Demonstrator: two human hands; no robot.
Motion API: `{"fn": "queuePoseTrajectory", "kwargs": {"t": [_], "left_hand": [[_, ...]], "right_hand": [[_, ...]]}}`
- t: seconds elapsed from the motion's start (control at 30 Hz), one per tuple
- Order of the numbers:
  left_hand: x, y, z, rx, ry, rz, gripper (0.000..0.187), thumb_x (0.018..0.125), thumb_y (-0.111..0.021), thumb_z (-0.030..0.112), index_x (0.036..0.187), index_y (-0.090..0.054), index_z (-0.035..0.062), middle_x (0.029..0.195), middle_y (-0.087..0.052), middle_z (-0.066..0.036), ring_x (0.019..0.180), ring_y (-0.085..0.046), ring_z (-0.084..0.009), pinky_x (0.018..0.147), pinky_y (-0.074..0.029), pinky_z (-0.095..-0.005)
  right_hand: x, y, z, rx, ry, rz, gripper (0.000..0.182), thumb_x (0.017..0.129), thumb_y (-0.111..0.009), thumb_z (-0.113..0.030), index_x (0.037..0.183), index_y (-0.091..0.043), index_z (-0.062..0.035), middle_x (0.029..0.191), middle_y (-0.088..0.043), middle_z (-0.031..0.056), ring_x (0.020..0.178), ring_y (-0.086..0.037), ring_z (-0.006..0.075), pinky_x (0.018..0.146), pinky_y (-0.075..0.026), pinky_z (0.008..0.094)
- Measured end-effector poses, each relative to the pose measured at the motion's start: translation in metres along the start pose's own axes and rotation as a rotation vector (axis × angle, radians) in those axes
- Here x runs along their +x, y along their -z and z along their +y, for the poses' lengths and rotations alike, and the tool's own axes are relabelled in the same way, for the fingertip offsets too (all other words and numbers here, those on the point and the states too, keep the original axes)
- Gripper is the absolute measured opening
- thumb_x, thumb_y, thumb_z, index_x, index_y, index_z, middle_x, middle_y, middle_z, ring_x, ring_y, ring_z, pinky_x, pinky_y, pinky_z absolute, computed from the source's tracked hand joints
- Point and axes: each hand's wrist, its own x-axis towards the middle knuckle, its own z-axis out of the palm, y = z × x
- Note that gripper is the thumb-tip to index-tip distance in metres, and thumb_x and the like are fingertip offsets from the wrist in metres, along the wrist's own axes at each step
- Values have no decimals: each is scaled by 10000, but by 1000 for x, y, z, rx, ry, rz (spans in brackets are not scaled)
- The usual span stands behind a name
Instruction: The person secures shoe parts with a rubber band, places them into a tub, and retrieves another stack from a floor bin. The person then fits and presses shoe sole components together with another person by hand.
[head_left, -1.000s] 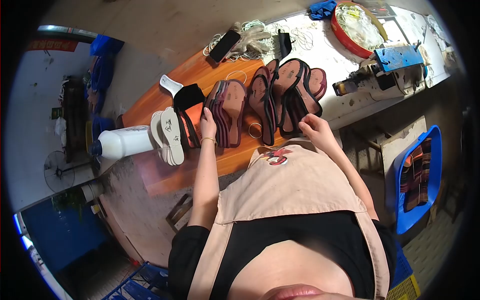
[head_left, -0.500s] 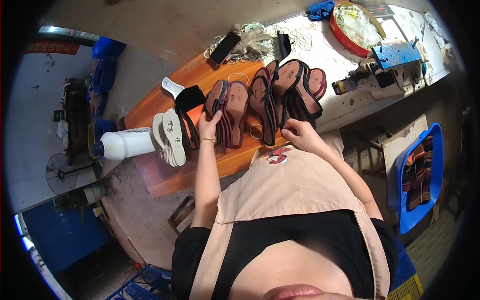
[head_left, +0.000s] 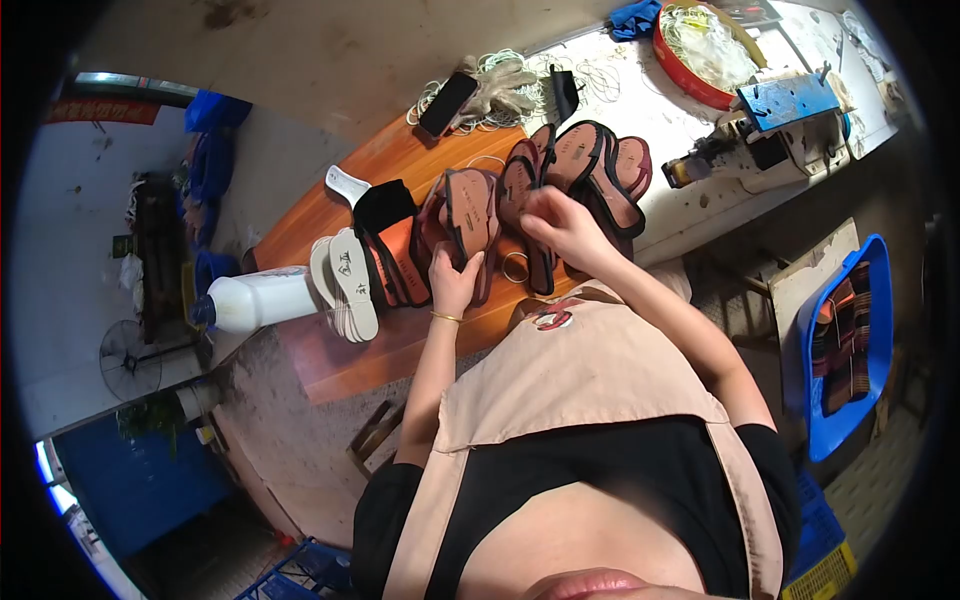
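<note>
My left hand is closed around the lower end of a brown insole with a dark edge and printed marks, raised over a stack of similar insoles. To its right, my right hand is held with curled fingers in front of more black-edged brown insoles; its fingertips are blurred, so whether they hold anything cannot be made out. Left of my left hand lie orange insoles with black edging, a black cloth-like piece and a stack of white sole-shaped pieces with handwriting.
A white bottle lies at the left of the wooden board. Farther back are a phone, gloves and loose string. A red round tub and a blue-topped machine stand at right, near a blue basket.
My left hand has moved right and now holds up an insole from the stack. My right hand has moved up and left, closer to it.
</note>
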Motion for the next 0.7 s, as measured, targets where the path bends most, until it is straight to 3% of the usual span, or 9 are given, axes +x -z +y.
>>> {"fn": "queuePoseTrajectory", "kwargs": {"t": [0.2, 0.27, 0.3, 0.37, 0.47, 0.5, 0.57, 0.67, 0.7], "left_hand": [[7, 0, 0, -520, 94, 59, 375, 834, -642, 164, 1140, -495, 5, 1050, -569, -47, 919, -542, -126, 847, -424, -263], [11, -8, -8, -649, 87, 140, 273, 853, -608, 132, 1084, -530, 10, 1007, -574, -18, 883, -530, -90, 801, -426, -242], [8, -12, -5, -644, 92, 217, 248, 859, -587, 109, 1077, -533, 3, 1014, -572, -27, 890, -532, -108, 799, -429, -257], [-1, 0, 9, -325, -12, 336, 263, 856, -579, 90, 1095, -520, -5, 1023, -572, -44, 921, -531, -130, 820, -429, -277], [-9, 24, 70, -543, -232, 543, 302, 829, -602, 93, 1085, -489, -20, 1001, -573, -75, 913, -539, -160, 819, -435, -304], [-8, 40, 89, -598, -270, 582, 328, 824, -603, 83, 1109, -473, -15, 1027, -565, -71, 934, -531, -150, 825, -431, -294], [-2, 70, 99, -758, -252, 336, 369, 816, -594, 56, 1150, -447, 1, 1072, -546, -62, 952, -516, -128, 844, -414, -269], [1, 73, 109, -922, -181, 206, 371, 806, -588, 41, 1149, -449, 11, 1068, -540, -49, 952, -505, -108, 868, -397, -258], [-1, 69, 111, -966, -126, 140, 377, 803, -587, 38, 1152, -448, 15, 1068, -538, -45, 952, -504, -107, 875, -394, -260]], "right_hand": [[115, -40, 68, -406, 558, 17, 451, 799, -510, -13, 1243, -440, -43, 1139, -552, 182, 1028, -555, 293, 842, -454, 345], [123, -48, 56, -395, 482, -318, 486, 782, -489, 5, 1262, -436, -55, 1184, -533, 192, 1075, -529, 343, 868, -444, 373], [116, -48, 43, -556, 87, -483, 544, 739, -462, 49, 1271, -432, -57, 1195, -539, 166, 1071, -530, 347, 869, -451, 389], [113, -57, 70, -802, 205, -502, 618, 691, -476, 50, 1287, -433, -107, 1194, -542, 156, 1028, -546, 351, 848, -457, 419], [100, -64, 92, -993, 457, -307, 589, 701, -493, -37, 1276, -458, -155, 1013, -624, 162, 839, -599, 365, 761, -474, 442], [103, -60, 60, -1053, 157, -503, 457, 771, -515, -86, 1226, -489, -115, 1071, -621, 131, 883, -604, 354, 780, -480, 434], [114, -49, 47, -668, 137, -589, 397, 830, -537, -198, 1213, -505, -96, 1010, -633, 150, 827, -624, 314, 746, -485, 415], [86, -35, -13, 859, -148, -618, 501, 925, -419, -445, 1291, -433, -102, 1280, -463, 32, 1183, -391, 100, 957, -355, 383], [62, -36, -53, 1001, -42, -505, 581, 857, -534, -507, 1223, -478, -60, 1124, -569, 47, 1008, -521, 112, 862, -412, 268]]}}
